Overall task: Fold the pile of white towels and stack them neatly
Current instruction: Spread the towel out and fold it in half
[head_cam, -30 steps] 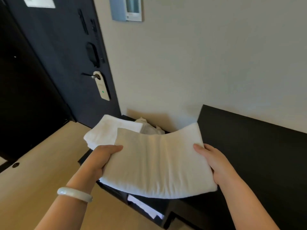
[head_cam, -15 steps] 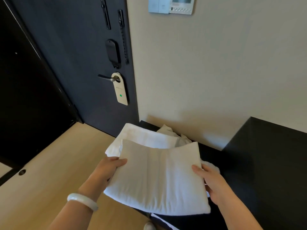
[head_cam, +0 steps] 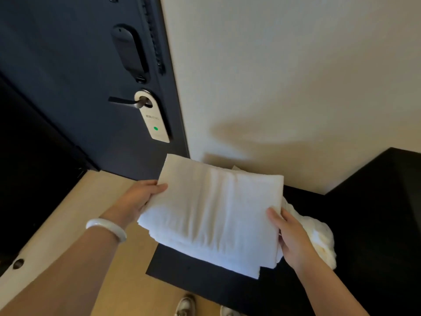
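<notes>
At a black desk (head_cam: 200, 279) beside a dark door, a person's two hands carry a folded towel (head_cam: 211, 215), flat and squared, over the desk's left end; the left hand (head_cam: 139, 199) has its grip closed on the towel's left edge, thumb on top and fingers tucked under; the right hand (head_cam: 293, 240) pinches the right edge the same way, thumb over the cloth and fingers hidden beneath.

From my remote post I read several layered white edges along the towel's near side, stepped at the near right corner; I cannot tell whether these are folds of the one towel or other folded towels lying under it, nor whether the bundle touches the desk. Just right of it, partly behind the right hand, a crumpled towel (head_cam: 319, 238) lies loose on the desk; a small pale corner peeks over the folded towel's far edge.

In my judgement the task is partway through: at least one towel is folded and looks ready to be set down where the stack belongs; at least one unfolded towel is left, and how many more I cannot count from here.

A white bracelet (head_cam: 107, 228) circles the left wrist; a pale hanger tag (head_cam: 155, 119) with a green dot hangs from the door handle (head_cam: 123, 101); two shoes (head_cam: 185, 305) show on the wooden floor at the near edge.
</notes>
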